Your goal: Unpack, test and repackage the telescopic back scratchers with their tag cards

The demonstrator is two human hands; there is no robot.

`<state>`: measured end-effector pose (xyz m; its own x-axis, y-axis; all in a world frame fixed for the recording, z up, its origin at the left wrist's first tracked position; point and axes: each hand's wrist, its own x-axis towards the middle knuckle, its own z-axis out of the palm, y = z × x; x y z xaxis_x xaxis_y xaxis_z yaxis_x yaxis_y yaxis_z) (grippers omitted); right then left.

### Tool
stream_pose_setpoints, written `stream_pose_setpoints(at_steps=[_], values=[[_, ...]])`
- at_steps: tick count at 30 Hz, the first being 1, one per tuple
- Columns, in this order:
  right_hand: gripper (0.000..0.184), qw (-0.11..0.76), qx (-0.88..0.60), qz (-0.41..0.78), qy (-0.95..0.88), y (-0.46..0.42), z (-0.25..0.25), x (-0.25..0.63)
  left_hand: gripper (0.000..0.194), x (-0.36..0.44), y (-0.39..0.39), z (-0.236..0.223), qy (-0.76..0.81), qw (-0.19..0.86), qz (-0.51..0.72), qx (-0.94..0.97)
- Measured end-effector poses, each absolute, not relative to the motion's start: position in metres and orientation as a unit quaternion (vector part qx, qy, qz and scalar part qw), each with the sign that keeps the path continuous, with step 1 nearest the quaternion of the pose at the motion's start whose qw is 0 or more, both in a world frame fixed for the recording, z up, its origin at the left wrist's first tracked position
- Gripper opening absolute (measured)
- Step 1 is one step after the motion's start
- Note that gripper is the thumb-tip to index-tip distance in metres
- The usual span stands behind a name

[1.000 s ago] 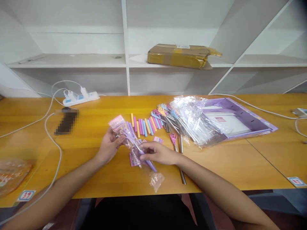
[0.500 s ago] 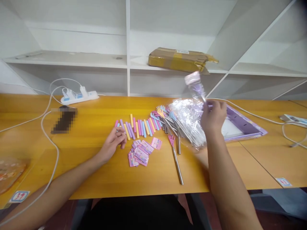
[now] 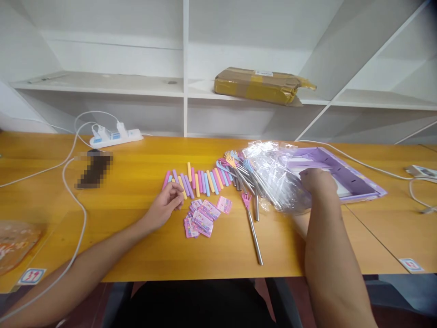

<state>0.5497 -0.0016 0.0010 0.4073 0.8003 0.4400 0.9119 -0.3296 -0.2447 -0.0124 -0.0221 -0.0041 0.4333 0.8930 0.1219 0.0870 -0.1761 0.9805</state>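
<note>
My left hand [image 3: 168, 201] rests on the table, its fingers loosely curled, slightly apart and empty. It lies beside a row of pastel foam-like tubes [image 3: 198, 182] and several pink printed cards [image 3: 203, 216]. My right hand [image 3: 316, 180] reaches over the near left side of a purple tray [image 3: 362, 180]. Its fingers are hidden behind the hand, so what they hold cannot be seen. Left of it lies a heap of clear plastic bags [image 3: 273, 173]. Telescopic back scratchers [image 3: 244, 175] with coloured hand-shaped heads are piled there, and a pink-headed back scratcher [image 3: 253, 232] lies apart, nearer me.
A taped cardboard box [image 3: 256, 86] sits on the white shelf behind the table. At the back left is a power strip [image 3: 118, 138] with plugs. A white cable [image 3: 80, 205] crosses my left forearm. Another power strip [image 3: 423, 172] is at far right.
My right hand has come down from above the bags to the tray, moving right. The wrapped purple-headed back scratcher it held up is out of sight. My left hand has barely moved.
</note>
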Motion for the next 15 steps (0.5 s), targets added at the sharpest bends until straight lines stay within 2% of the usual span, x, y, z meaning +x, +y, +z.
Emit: stream_pose_setpoints(at_steps=[3,7,11,15], values=[[0.02,0.251,-0.847,-0.155,-0.442,-0.001,0.01,0.535,0.007,-0.018,-0.013,0.0,0.408,0.357,0.343,0.767],[0.034,0.302,-0.818,-0.179,-0.456,0.003,0.027,0.496,0.021,-0.027,-0.001,0.001,0.453,0.155,0.262,0.838],[0.03,0.351,-0.76,-0.142,-0.528,0.001,0.035,0.446,0.032,-0.036,0.007,-0.001,0.509,0.042,0.209,0.834],[0.028,0.317,-0.732,-0.096,-0.595,-0.001,0.032,0.409,0.033,-0.043,0.013,-0.004,0.537,0.002,0.195,0.821]])
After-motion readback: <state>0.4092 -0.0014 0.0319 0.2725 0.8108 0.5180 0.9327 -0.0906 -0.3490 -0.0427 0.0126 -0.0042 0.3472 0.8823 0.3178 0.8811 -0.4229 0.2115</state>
